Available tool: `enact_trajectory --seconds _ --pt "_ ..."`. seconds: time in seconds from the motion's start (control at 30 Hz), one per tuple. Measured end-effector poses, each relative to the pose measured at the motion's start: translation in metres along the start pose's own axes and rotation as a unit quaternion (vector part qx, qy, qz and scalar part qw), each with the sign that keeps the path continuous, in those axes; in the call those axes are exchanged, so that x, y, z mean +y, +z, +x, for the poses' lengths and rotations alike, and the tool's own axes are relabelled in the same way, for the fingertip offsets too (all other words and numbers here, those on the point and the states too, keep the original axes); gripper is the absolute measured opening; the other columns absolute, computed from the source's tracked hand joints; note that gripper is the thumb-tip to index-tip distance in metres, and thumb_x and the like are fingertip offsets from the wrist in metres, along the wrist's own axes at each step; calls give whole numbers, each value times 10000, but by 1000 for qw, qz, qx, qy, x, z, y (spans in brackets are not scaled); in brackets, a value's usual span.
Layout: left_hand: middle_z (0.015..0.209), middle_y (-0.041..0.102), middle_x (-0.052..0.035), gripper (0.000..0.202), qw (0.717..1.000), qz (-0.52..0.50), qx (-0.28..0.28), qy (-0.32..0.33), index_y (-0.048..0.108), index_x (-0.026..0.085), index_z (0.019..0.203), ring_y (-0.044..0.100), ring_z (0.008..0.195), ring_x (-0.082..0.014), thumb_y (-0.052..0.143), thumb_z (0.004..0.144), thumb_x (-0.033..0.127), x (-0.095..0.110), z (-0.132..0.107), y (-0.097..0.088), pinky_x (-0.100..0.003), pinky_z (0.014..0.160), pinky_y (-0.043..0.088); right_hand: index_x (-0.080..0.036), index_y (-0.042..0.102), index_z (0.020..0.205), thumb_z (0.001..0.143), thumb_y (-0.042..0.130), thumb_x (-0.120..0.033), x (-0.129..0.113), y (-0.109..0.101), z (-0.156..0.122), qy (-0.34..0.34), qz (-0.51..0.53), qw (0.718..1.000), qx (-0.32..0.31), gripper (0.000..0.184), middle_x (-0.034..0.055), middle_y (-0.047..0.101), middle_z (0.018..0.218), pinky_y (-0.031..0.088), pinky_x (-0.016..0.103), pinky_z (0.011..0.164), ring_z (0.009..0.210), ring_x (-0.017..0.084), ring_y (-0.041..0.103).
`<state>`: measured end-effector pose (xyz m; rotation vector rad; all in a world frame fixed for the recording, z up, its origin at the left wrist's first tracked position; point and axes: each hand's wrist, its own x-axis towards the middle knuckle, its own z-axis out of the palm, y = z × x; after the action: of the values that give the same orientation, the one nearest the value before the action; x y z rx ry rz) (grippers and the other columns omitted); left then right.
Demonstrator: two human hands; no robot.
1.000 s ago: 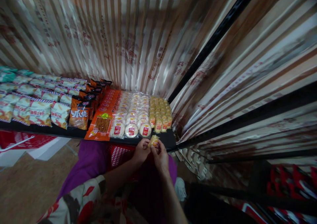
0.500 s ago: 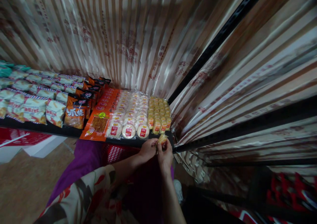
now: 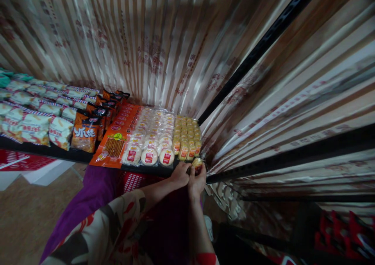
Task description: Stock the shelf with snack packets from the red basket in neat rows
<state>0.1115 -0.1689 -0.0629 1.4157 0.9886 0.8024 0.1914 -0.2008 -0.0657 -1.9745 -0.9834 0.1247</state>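
Observation:
In the head view, a small yellow wrapped snack packet (image 3: 197, 163) is held up at the front edge of the black shelf (image 3: 158, 171). My right hand (image 3: 197, 181) grips it between thumb and fingers. Close against it on the left, my left hand (image 3: 179, 175) is closed, its fingertips pinching the packet's near-left side. Just behind stand rows of similar yellow packets (image 3: 183, 151), upright and tightly packed. Left of these lie rows of round white wrapped cakes (image 3: 149, 156) with red labels.
An orange bag of stick snacks (image 3: 113, 147) lies flat left of the cakes. Farther left stand orange-and-black bags (image 3: 84, 132) and pale snack bags (image 3: 35, 127). A black post (image 3: 252, 61) and striped curtain (image 3: 164, 34) bound the shelf. A red basket (image 3: 134, 181) sits below.
Both hands have shifted slightly right with the yellow packet, nearer the shelf's right corner. The packet is now lower in my right fingers. The view has moved a little.

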Motion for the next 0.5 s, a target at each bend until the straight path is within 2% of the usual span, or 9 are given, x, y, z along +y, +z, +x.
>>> enact_trajectory --seconds 0.2,0.37,0.5 --pt "1091 603 -77 470 1000 1 -10 9 643 192 1076 498 1056 -261 576 617 118 -6 15 4 -374 1007 350 -63 432 1313 838 401 -419 -3 3 14 -7 -24 1000 5 594 216 513 1289 397 420 961 1171 294 506" --pt "1138 583 -136 548 1000 -1 -6 -18 617 136 1142 485 1083 -301 579 597 101 -15 23 6 -389 1008 325 -71 368 1364 852 377 -421 -9 3 20 25 -45 999 -9 621 213 476 1337 396 432 967 1207 320 483" --pt "1136 576 -163 542 999 -29 -1 -27 611 100 1139 467 1125 -331 598 599 135 -22 28 9 -380 993 326 -168 321 1405 876 347 -429 -11 4 27 35 -58 997 -33 591 178 448 1373 377 398 989 1249 299 443"
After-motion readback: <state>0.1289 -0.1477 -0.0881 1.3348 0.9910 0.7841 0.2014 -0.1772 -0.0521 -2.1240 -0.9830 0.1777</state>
